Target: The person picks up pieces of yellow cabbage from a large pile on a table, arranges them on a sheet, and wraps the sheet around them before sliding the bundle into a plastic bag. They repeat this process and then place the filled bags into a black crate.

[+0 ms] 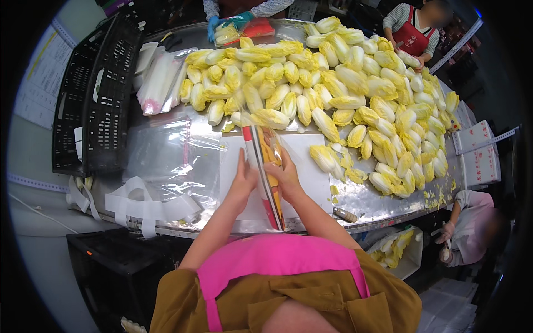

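Between my hands stands a printed plastic packaging bag [268,166] with red, white and orange areas and a clear upper part. My right hand [287,177] grips its right side, the thumb lying across the front. My left hand [245,181] holds the left edge, with one finger pointing up and the thumb hidden. Beneath the bag lies a white board [310,152] on the metal table [208,164]. Just beyond are many yellow-white napa cabbage hearts [270,118], and one cabbage heart [324,159] rests at the board's right edge.
Clear plastic bags [156,145] and bundled bags [160,81] lie left, by a black crate [95,100] and white strips [152,204]. A wooden-handled tool [345,214] is near the front edge. A bin of leaves [395,249] stands below. Other people's gloved hands [227,27] work opposite.
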### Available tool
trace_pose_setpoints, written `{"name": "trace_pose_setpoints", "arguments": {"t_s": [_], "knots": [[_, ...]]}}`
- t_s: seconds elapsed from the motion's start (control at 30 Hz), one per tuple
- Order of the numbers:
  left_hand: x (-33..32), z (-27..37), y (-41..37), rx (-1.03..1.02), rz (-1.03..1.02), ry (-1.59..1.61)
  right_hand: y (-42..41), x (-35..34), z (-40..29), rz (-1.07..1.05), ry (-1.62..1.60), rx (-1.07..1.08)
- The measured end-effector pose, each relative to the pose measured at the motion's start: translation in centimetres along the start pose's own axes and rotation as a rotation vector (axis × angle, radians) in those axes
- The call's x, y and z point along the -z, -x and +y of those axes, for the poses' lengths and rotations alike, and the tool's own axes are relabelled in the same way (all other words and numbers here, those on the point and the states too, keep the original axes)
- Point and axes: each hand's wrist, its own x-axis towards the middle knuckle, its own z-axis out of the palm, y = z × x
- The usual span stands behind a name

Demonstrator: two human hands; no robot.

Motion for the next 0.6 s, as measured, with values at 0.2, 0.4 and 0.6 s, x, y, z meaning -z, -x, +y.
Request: {"name": "trace_pose_setpoints", "arguments": {"t_s": [0.2, 0.4, 0.6], "knots": [[0.7, -2.7, 0.8, 0.231, -0.308, -0.062, -1.4, 0.2, -1.2, -0.088, -0.271, -0.102], [2.1, -1.0, -1.0, 0.051, 0.063, 0.223, -1.6, 1.6, -0.9, -0.166, -0.277, -0.223], [0.5, -2.9, -1.7, 0.145, -0.174, 0.052, -1.7, -0.3, 0.2, 0.012, -0.237, -0.103]]}}
